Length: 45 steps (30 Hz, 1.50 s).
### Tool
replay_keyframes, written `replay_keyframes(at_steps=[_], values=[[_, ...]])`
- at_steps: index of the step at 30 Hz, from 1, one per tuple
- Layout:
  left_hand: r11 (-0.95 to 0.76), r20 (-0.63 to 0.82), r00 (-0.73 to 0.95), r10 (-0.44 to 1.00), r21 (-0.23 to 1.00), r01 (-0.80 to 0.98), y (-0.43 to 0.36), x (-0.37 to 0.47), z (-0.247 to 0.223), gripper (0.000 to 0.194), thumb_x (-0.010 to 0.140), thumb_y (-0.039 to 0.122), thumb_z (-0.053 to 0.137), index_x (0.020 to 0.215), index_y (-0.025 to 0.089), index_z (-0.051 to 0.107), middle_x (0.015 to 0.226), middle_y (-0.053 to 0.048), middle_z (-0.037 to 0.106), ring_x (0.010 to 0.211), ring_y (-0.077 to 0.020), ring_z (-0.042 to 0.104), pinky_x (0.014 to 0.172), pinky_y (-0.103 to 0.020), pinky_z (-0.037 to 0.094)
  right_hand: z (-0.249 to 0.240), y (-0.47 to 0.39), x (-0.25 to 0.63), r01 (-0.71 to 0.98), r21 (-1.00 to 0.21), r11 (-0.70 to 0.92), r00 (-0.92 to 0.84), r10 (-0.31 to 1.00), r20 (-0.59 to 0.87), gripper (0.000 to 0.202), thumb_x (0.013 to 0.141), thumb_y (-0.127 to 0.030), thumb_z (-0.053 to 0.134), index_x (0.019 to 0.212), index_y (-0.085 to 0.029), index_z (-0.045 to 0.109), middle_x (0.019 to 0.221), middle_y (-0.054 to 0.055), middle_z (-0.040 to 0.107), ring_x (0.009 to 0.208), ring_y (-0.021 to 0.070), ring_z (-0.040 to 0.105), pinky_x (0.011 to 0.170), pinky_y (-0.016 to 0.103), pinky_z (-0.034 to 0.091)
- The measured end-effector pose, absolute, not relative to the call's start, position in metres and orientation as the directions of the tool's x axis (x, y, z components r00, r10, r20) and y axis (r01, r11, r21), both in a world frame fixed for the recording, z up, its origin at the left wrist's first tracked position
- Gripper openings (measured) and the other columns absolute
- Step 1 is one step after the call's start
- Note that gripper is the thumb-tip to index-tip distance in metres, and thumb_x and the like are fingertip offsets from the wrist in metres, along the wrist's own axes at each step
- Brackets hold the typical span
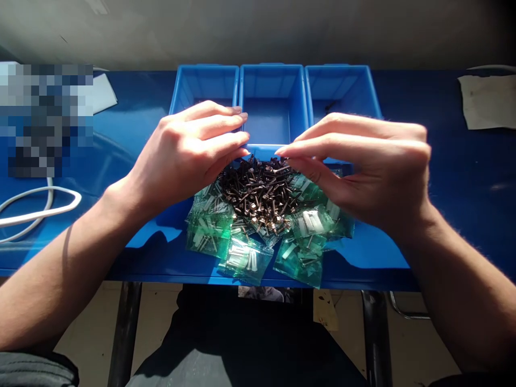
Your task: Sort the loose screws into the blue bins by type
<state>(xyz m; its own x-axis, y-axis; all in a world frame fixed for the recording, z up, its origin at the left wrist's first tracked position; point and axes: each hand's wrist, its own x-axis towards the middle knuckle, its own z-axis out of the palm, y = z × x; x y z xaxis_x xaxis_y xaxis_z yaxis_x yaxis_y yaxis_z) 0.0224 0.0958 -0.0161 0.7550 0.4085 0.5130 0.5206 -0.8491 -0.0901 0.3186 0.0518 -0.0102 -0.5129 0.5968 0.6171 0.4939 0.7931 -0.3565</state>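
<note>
A heap of dark metal screws lies on the blue table, ringed by several green plastic packets with screws and white plugs inside. My left hand hovers over the heap's left side, near the left blue bin, its fingers slightly bent and nothing seen in them. At the heap's upper right, my right hand has thumb and fingertips drawn together around a screw. Behind the heap stand three blue bins: the left, the middle and the right. A small dark item lies in the right bin.
On the left are a blurred-out object, a white card and a looped white cable. A beige paper sheet lies at the far right. The table's front edge runs just beyond the packets.
</note>
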Motion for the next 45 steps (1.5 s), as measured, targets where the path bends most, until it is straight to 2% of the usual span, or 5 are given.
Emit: replay_keyframes(at_steps=[11, 17, 24, 34, 45], values=[[-0.830, 0.471, 0.765, 0.440, -0.113, 0.546, 0.095, 0.021, -0.016, 0.025, 0.120, 0.031, 0.059, 0.129, 0.023, 0.081, 0.142, -0.006, 0.081, 0.139, -0.0261, 0.076, 0.115, -0.048, 0.072, -0.009, 0.067, 0.343, 0.729, -0.495, 0.472, -0.056, 0.762, 0.645, 0.023, 0.112, -0.041, 0.068, 0.122, -0.039, 0.088, 0.109, 0.006, 0.086, 0.098, 0.0366, 0.083, 0.080, 0.057, 0.068], [-0.834, 0.452, 0.752, 0.480, -0.029, 0.550, 0.097, 0.023, -0.015, 0.027, 0.121, 0.032, 0.058, 0.129, 0.019, 0.081, 0.143, -0.009, 0.080, 0.141, -0.0279, 0.074, 0.118, -0.052, 0.070, -0.012, 0.069, 0.346, 0.811, -0.285, 0.511, -0.210, 0.709, 0.673, 0.032, 0.107, -0.040, 0.071, 0.135, -0.036, 0.085, 0.126, 0.011, 0.084, 0.077, 0.0304, 0.070, 0.072, 0.054, 0.062], [-0.824, 0.491, 0.750, 0.444, -0.105, 0.557, 0.094, 0.023, -0.015, 0.022, 0.120, 0.030, 0.059, 0.128, 0.023, 0.078, 0.141, -0.006, 0.081, 0.138, -0.0262, 0.077, 0.116, -0.041, 0.071, -0.013, 0.048, 0.322, 0.420, -0.139, 0.897, -0.772, 0.434, 0.464, 0.033, 0.110, -0.028, 0.072, 0.143, -0.029, 0.077, 0.123, 0.007, 0.081, 0.096, 0.0243, 0.080, 0.074, 0.042, 0.072], [-0.820, 0.479, 0.726, 0.493, -0.020, 0.571, 0.095, 0.023, -0.016, 0.025, 0.120, 0.033, 0.060, 0.130, 0.024, 0.081, 0.142, -0.005, 0.081, 0.139, -0.0272, 0.076, 0.117, -0.046, 0.071, -0.022, 0.049, 0.318, 0.432, -0.269, 0.861, -0.701, 0.508, 0.501, 0.015, 0.110, -0.018, 0.073, 0.114, -0.029, 0.083, 0.109, 0.003, 0.082, 0.085, 0.0176, 0.076, 0.066, 0.033, 0.064], [-0.824, 0.490, 0.751, 0.443, -0.108, 0.556, 0.095, 0.022, -0.017, 0.024, 0.120, 0.030, 0.059, 0.131, 0.024, 0.079, 0.141, -0.005, 0.081, 0.138, -0.0253, 0.077, 0.113, -0.042, 0.072, -0.016, 0.046, 0.314, 0.464, -0.241, 0.852, -0.655, 0.513, 0.555, 0.020, 0.109, -0.013, 0.070, 0.114, -0.025, 0.085, 0.108, 0.006, 0.082, 0.093, 0.0209, 0.080, 0.077, 0.037, 0.069]])
